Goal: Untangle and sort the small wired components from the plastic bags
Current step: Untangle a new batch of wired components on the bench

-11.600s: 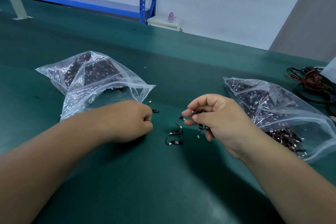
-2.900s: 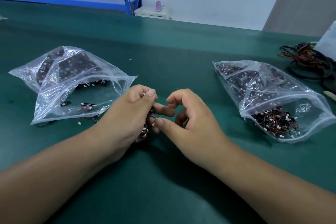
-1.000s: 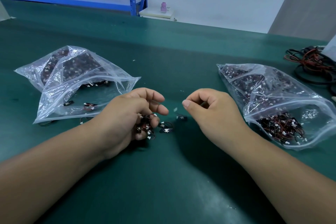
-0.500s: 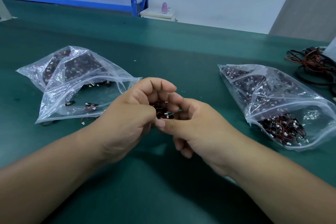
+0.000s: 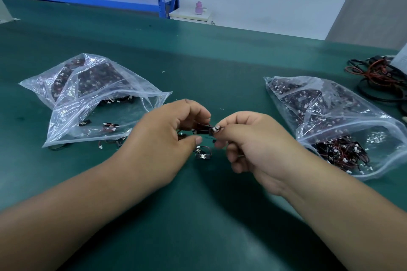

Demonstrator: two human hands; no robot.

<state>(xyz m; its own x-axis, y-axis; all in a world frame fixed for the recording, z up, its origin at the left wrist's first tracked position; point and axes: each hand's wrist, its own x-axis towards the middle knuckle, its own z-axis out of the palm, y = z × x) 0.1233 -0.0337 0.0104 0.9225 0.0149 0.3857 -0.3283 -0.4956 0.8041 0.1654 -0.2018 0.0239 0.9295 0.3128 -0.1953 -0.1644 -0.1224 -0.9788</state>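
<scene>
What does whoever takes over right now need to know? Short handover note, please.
Left hand: fingers curled round a small clump of wired pieces, held just above the table.
Right hand: pinches one end of that clump.
Left bag: open, with a few separate pieces near its mouth and more just outside it.
Right bag: open, with a big tangle at its mouth.
One loose piece lies on the table under the hands.
Done: a few pieces separated.
Left: the clump in hand, then the tangle in the right bag.
</scene>
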